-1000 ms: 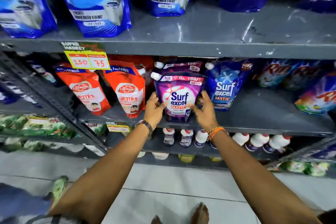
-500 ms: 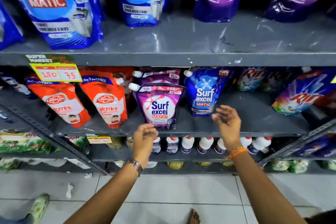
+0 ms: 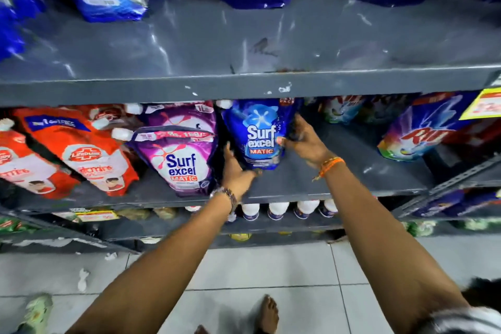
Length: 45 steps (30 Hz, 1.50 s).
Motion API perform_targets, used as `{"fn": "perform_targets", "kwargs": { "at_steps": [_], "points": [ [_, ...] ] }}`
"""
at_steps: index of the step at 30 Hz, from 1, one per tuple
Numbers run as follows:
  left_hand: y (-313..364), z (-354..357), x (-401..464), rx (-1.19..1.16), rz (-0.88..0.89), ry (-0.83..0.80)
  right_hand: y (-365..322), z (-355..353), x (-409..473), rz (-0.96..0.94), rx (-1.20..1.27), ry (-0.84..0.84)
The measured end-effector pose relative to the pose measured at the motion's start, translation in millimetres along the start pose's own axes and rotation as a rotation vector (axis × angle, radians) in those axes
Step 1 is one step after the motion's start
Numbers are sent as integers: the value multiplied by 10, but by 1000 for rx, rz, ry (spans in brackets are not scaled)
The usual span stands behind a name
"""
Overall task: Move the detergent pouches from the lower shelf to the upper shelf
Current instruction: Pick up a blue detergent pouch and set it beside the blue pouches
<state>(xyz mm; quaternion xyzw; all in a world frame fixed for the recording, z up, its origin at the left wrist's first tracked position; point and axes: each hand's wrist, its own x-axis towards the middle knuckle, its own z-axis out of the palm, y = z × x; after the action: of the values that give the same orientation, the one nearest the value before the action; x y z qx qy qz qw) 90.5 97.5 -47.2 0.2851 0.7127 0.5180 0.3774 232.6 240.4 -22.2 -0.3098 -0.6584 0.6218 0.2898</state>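
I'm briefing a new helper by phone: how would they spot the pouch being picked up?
Find the grey lower shelf under the thick shelf edge. Near its middle stands the blue Surf excel Matic pouch, gripped by the left hand and right hand. Its left neighbour is purple; the Rin pouch stands apart.

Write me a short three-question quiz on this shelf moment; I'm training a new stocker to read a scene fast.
1. True or false: both hands touch the blue Surf Excel pouch.
2. Which pouch stands just left of it? A) purple Surf Excel pouch B) green pouch C) yellow pouch
3. Fill in: the blue pouch stands on the ____ shelf.

Key
1. True: the left hand is at its lower left corner, the right hand on its right edge.
2. A, the purple Surf Excel pouch.
3. Lower: it is on the lower shelf, under the upper shelf.
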Motion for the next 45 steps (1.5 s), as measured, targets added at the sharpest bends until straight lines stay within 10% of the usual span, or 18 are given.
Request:
{"fn": "perform_targets", "kwargs": {
  "at_steps": [23,45],
  "points": [
    [-271,-101,-889,-54,309,-107,-190,462,-1604,-113,123,436],
    [2222,-2255,-1631,-50,760,56,-3263,1725,-1320,-602,167,225]
  ]
}}
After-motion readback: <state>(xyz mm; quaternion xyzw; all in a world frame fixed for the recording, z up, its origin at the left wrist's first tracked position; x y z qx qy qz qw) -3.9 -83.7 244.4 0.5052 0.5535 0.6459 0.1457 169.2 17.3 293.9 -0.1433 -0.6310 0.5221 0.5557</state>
